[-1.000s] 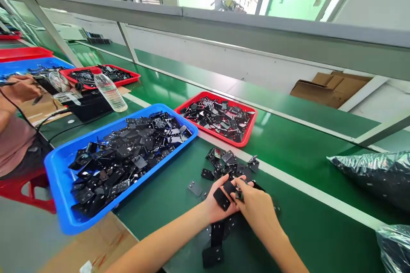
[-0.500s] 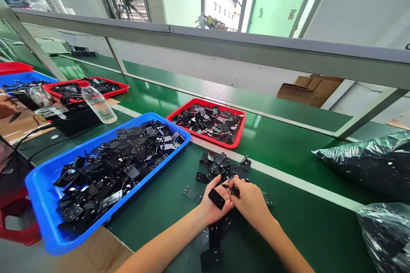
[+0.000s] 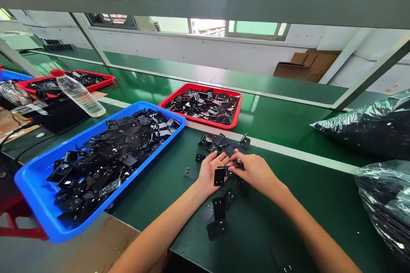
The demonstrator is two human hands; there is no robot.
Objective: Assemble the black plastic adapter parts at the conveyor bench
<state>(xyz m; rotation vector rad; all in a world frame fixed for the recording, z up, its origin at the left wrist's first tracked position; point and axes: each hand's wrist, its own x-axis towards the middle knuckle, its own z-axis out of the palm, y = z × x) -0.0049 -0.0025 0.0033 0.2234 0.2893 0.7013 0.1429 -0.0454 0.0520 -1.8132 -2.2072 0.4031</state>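
Note:
My left hand [image 3: 206,175] is palm up over the green tabletop, fingers stretched out, holding a small black plate [image 3: 219,176] on its palm and fingers. My right hand [image 3: 253,167] meets it from the right, thumb and fingertips pinched on a small black piece [image 3: 237,164] that they partly hide. Just beyond the fingers lies a loose heap of black plates and brackets [image 3: 219,140]. Nearer to me, below the hands, are more black plates [image 3: 217,228] on the table.
At left a long blue tray [image 3: 35,202] holds many black parts. A red tray [image 3: 237,115] of similar parts stands behind the heap. A water bottle [image 3: 80,96] stands tilted at the far left. Black plastic bags [image 3: 381,126] sit at right, and a shelf beam [image 3: 205,6] crosses above.
The camera view has tipped downward. The black plate in my left hand has turned to a more upright angle, and my right fingers have shifted slightly around the small piece.

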